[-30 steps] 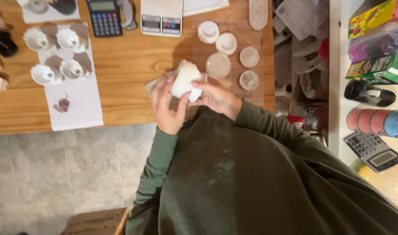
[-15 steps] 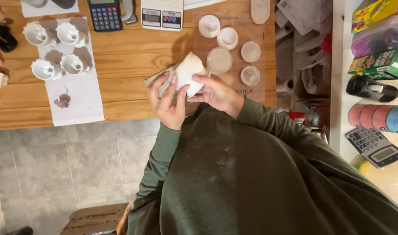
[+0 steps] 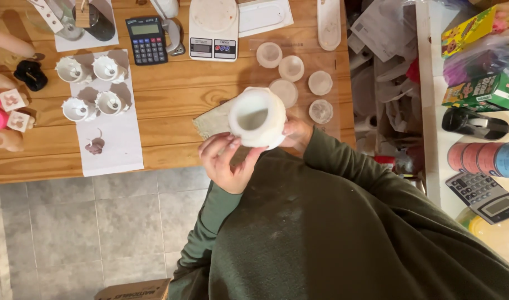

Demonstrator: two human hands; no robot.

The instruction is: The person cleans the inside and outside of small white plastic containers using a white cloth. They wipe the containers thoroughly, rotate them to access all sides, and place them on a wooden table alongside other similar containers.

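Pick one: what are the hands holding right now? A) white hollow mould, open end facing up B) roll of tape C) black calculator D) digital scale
A: both the left hand and the right hand grip the white hollow mould, its open cavity facing the camera.

The white mould (image 3: 258, 118) I hold looks matt and rubbery-smooth. Behind it, the table (image 3: 171, 89) is grained, satiny wood. Left of it lies matt white paper (image 3: 112, 139); beneath it, a coarse sanding sheet (image 3: 212, 121).
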